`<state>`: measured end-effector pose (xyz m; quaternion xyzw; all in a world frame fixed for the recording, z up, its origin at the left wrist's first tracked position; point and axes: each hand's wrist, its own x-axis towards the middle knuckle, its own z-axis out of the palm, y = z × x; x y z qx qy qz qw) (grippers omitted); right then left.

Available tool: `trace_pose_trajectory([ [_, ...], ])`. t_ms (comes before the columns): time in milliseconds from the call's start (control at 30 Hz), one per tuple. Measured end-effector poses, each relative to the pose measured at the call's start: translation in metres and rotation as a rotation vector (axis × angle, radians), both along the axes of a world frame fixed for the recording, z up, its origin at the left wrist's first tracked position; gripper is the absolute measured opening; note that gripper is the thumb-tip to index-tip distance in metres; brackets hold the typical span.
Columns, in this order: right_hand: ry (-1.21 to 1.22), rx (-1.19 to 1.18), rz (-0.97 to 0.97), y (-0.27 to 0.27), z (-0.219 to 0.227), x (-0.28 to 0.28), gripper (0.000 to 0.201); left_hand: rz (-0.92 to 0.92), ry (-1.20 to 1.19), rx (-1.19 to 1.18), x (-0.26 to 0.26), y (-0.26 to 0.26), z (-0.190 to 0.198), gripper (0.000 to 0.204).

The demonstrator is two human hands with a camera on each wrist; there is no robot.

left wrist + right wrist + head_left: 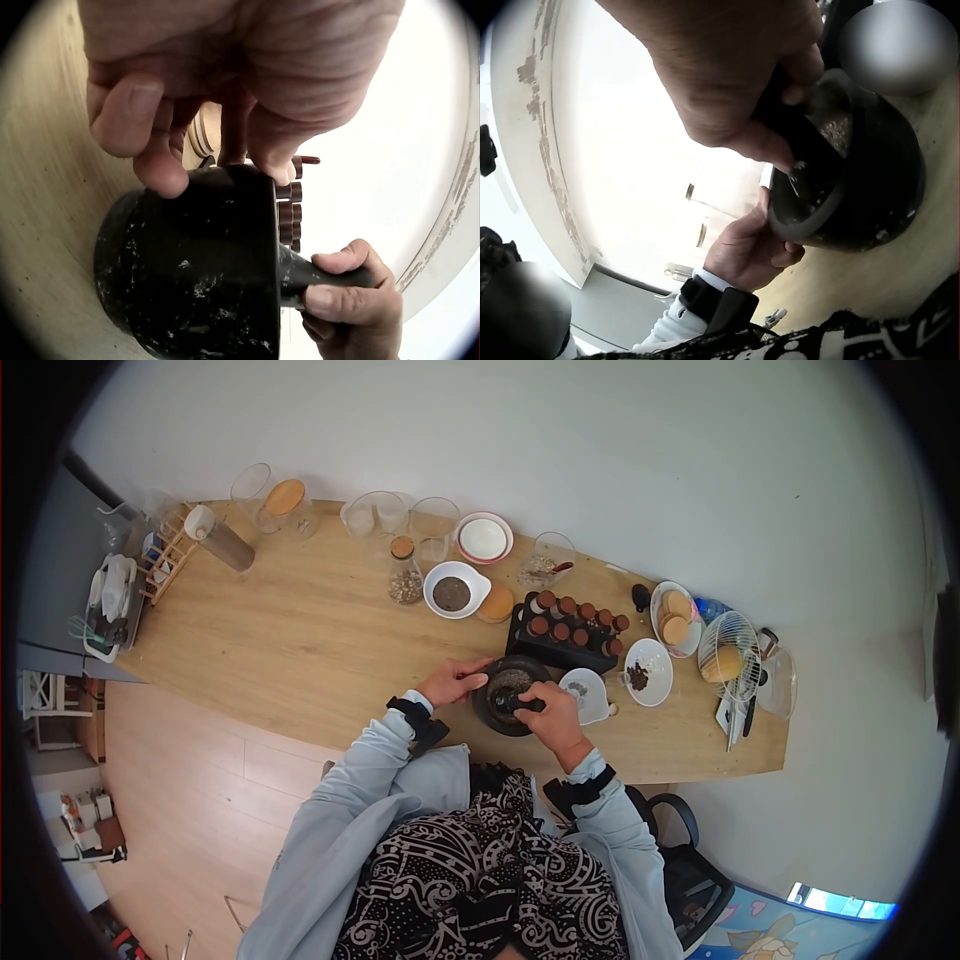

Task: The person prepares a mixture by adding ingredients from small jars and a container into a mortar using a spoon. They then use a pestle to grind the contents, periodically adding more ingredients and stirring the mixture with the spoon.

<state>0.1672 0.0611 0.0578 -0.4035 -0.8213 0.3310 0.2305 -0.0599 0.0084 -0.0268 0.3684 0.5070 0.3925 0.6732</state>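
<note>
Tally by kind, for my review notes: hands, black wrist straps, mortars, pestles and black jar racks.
Hands: 2 (left hand, right hand)
Black wrist straps: 2 (left strap, right strap)
Mortar: 1
Pestle: 1
Black jar rack: 1
Total: 7

Pale blue sleeves [360,762], black wrist straps [590,786], black garment [470,860] with white swirls

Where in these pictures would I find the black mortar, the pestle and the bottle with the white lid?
Black mortar [199,266]: left wrist view, on its outer wall.
Pestle [298,275]: left wrist view, on its shaft.
White-lidded bottle [229,547]: head view, on its body.
</note>
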Motion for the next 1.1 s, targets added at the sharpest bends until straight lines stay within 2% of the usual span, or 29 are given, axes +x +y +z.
trace_pose_trajectory([
  [67, -0.254, -0.079, 0.065, 0.005, 0.018, 0.006, 0.024, -0.017, -0.009, -0.001, 0.0, 0.002, 0.004, 0.044],
  [100, -0.254, -0.073, 0.062, 0.007, 0.018, 0.005, 0.024, -0.01, -0.023, -0.003, 0.0, 0.002, 0.005, 0.044],
  [167, -0.251, 0.094, -0.059, 0.008, 0.015, 0.002, 0.023, 0.003, -0.036, -0.013, 0.0, 0.0, 0.005, 0.044],
  [300, -0.084, 0.048, -0.047, 0.004, 0.002, -0.005, 0.023, 0.013, -0.007, -0.002, 0.002, 0.001, -0.001, 0.045],
  [367, -0.157, -0.05, 0.101, 0.005, 0.011, 0.0, 0.022, 0.003, 0.02, 0.013, 0.001, 0.0, 0.001, 0.045],
  [400, -0.158, -0.045, 0.095, 0.007, 0.016, 0.001, 0.022, 0.0, 0.003, -0.001, 0.0, 0.0, 0.003, 0.045],
  [467, -0.361, -0.039, 0.069, 0.014, 0.025, 0.002, 0.022, -0.003, -0.014, -0.011, 0.002, 0.002, 0.005, 0.044],
  [500, -0.361, -0.039, 0.07, 0.013, 0.02, 0.0, 0.022, -0.001, -0.017, -0.018, 0.002, 0.002, 0.004, 0.045],
  [567, -0.154, 0.075, -0.037, 0.01, 0.009, -0.009, 0.023, 0.01, -0.019, -0.029, 0.002, 0.001, 0.002, 0.045],
  [700, -0.15, 0.016, 0.039, 0.008, 0.011, -0.005, 0.024, -0.001, 0.012, -0.001, 0.0, -0.001, 0.002, 0.045],
  [767, -0.207, -0.077, 0.167, 0.013, 0.015, 0.004, 0.025, -0.013, -0.017, -0.005, 0.001, 0.002, 0.005, 0.045],
  [900, -0.323, 0.066, 0.076, 0.014, 0.013, -0.004, 0.026, 0.003, -0.017, -0.001, 0.001, 0.001, 0.003, 0.045],
  [967, -0.161, 0.085, 0.059, 0.011, 0.006, -0.009, 0.025, 0.011, -0.023, 0.003, 0.002, 0.001, 0.002, 0.045],
  [1100, -0.165, 0.001, 0.152, 0.011, 0.01, 0.004, 0.025, -0.006, -0.025, 0.007, 0.0, 0.001, 0.0, 0.045],
])
